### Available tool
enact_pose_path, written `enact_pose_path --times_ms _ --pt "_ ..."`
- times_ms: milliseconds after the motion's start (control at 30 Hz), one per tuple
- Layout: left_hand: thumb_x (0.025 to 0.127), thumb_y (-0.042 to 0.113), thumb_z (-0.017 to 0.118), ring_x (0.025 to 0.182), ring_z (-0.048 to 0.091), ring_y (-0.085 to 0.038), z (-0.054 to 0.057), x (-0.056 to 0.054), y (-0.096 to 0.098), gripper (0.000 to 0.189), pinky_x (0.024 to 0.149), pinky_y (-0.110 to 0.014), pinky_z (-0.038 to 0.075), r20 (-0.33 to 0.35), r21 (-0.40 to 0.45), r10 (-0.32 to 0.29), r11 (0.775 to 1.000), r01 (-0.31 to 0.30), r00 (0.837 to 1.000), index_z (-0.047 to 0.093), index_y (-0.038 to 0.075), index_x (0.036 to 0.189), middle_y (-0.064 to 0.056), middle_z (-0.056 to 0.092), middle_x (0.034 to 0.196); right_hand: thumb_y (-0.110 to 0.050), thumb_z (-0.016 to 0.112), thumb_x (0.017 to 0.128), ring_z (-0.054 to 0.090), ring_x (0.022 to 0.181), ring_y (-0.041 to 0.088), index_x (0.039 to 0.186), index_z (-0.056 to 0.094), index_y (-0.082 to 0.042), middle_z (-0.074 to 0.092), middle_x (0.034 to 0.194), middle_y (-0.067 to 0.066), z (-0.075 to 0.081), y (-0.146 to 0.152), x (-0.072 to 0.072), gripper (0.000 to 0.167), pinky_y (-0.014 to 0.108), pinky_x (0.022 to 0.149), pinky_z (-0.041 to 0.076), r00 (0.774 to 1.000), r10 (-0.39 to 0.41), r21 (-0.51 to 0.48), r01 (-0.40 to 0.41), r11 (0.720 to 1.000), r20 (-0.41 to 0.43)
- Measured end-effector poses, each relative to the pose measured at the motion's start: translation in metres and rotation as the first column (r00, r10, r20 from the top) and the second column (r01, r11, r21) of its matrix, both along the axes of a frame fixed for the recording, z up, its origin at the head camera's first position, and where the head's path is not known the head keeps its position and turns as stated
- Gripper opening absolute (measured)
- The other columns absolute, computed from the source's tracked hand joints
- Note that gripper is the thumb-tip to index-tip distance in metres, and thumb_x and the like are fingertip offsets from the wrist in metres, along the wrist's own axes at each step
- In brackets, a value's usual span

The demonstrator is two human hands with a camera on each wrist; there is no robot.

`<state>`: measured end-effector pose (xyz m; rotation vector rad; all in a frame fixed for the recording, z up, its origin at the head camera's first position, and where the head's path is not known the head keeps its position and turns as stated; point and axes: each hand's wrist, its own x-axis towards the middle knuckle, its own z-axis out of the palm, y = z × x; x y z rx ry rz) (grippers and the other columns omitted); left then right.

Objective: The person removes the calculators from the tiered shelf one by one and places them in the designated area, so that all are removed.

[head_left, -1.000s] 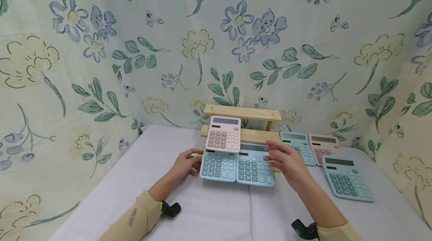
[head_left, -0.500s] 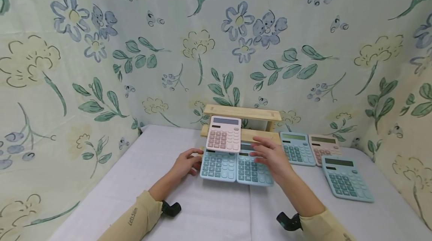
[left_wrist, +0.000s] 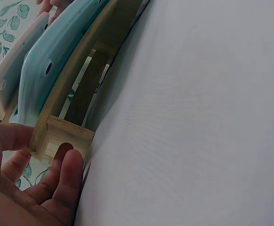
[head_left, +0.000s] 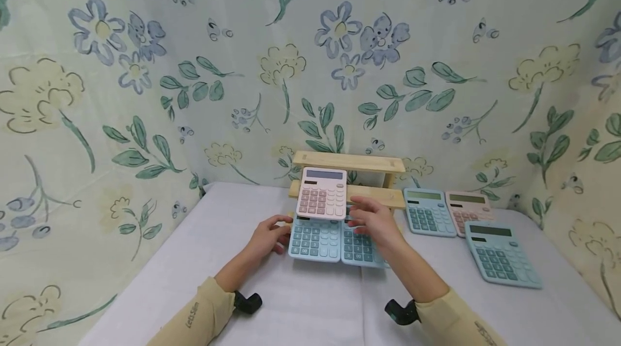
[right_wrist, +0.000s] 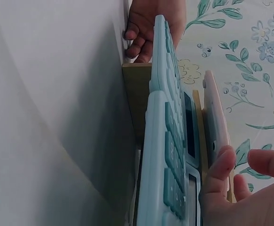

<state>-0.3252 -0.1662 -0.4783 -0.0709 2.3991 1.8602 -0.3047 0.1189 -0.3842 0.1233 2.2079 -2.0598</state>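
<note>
A tiered wooden rack [head_left: 349, 161] stands at the back of the table. On its lower front tier two light-blue calculators lean side by side, the left calculator [head_left: 314, 241] and the right calculator [head_left: 358, 251]. A pink calculator [head_left: 320, 195] leans on the tier above, at the left. My left hand [head_left: 264, 238] holds the rack's left end, thumb and fingers around the wood [left_wrist: 64, 134] in the left wrist view. My right hand [head_left: 375, 225] is in front of the right blue calculator, partly hiding it. Its fingertips [right_wrist: 225, 160] are at the pink calculator's right edge [right_wrist: 215, 117], apparently touching it.
To the right of the rack lie a blue calculator [head_left: 427, 214], a pink calculator [head_left: 468, 206] and, nearer, another blue calculator [head_left: 502, 254]. A white cloth [head_left: 320, 303] covers the table. Floral fabric [head_left: 286, 119] hangs behind and at both sides.
My right hand has moved left across the right blue calculator to the pink one's edge. The left hand stays at the rack's end. The calculators on the rack look unmoved.
</note>
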Motion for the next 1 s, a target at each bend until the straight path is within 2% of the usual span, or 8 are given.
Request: enact_pose_path --times_ms 333,667,1000 --pt "0.097 0.023 0.060 0.076 0.065 -0.019 -0.002 0.000 -0.001 0.032 0.058 -0.030 0.053 0.005 -0.005 0.003 1.000 -0.003 1.000 0.064 0.016 0.128 -0.007 0.072 0.093 -0.004 0.063 0.091 0.071 0.095 0.024 0.140 0.057 -0.015 0.059 0.127 0.014 -0.003 -0.014 0.000 0.050 0.030 0.077 0.058 1.000 -0.023 0.003 0.023 1.000 0.006" --pt "0.096 0.022 0.061 0.074 0.066 -0.019 -0.004 -0.003 0.000 0.033 0.057 -0.030 0.054 0.002 0.002 -0.012 1.000 0.012 1.000 0.064 0.015 0.128 -0.008 0.073 0.092 -0.002 0.064 0.090 0.072 0.092 0.024 0.140 0.057 -0.019 0.056 0.129 0.016 -0.009 -0.020 -0.004 0.052 0.032 0.078 0.059 1.000 0.004 -0.035 -0.004 0.999 -0.004" --pt "0.096 0.022 0.061 0.075 0.066 -0.020 0.001 0.001 0.000 0.033 0.057 -0.030 0.053 -0.012 -0.004 -0.004 1.000 0.004 1.000 0.064 0.014 0.128 -0.008 0.072 0.093 0.003 0.064 0.088 0.069 0.093 0.024 0.145 0.051 -0.020 0.056 0.125 0.017 -0.011 -0.028 -0.009 0.063 0.031 0.079 0.058 0.999 0.041 -0.066 -0.042 0.997 -0.019"
